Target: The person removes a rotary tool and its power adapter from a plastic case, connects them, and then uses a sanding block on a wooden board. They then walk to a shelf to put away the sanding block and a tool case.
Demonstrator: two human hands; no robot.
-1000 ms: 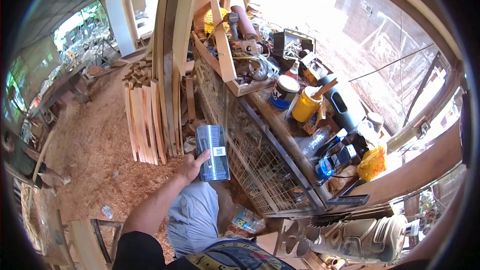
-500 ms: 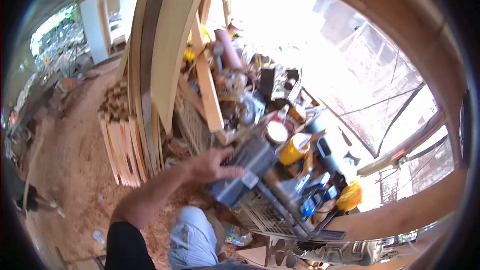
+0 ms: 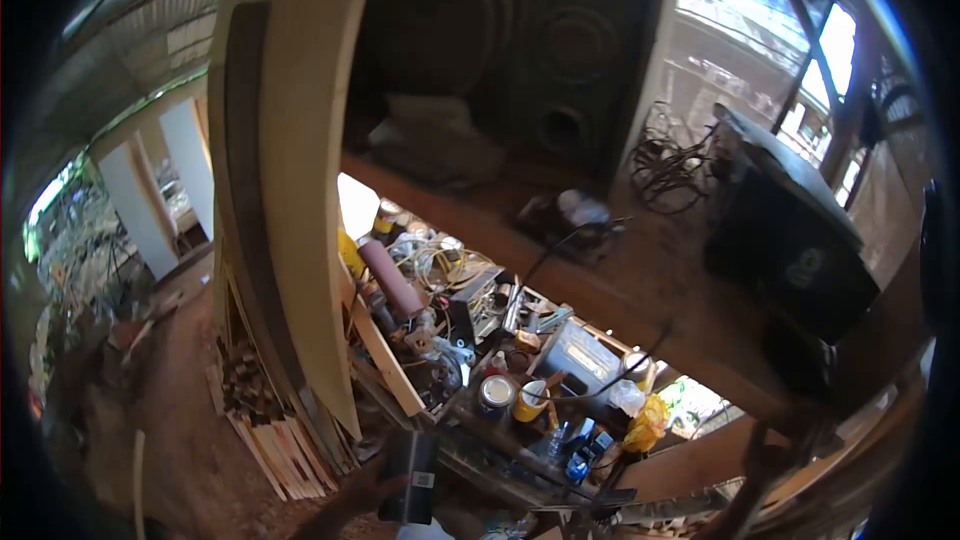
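My left hand [image 3: 368,488] is low in the view, its fingers closed on the side of a dark rectangular box [image 3: 408,450] with a small white label. The box overlaps the front edge of a cluttered workbench [image 3: 500,475]. At the lower right, my right hand [image 3: 785,443] is raised by the underside of a wooden shelf [image 3: 650,285]; shadow hides its fingers. Above that hand, a black box-shaped case [image 3: 790,240] rests on the shelf. A dark speaker-like cabinet [image 3: 500,50] with round cones stands further left on it.
Tall planks [image 3: 290,170] lean at the left, by a stack of cut wood strips [image 3: 285,460]. On the bench are a paint can [image 3: 497,392], a yellow container [image 3: 531,400], a yellow bag [image 3: 648,424] and several tools. Tangled cable [image 3: 668,165] lies on the shelf.
The view has tilted upward, bringing the shelf, cabinet and black case into sight. My left hand and the dark box now sit lower in view. My right hand has come into view at the lower right.
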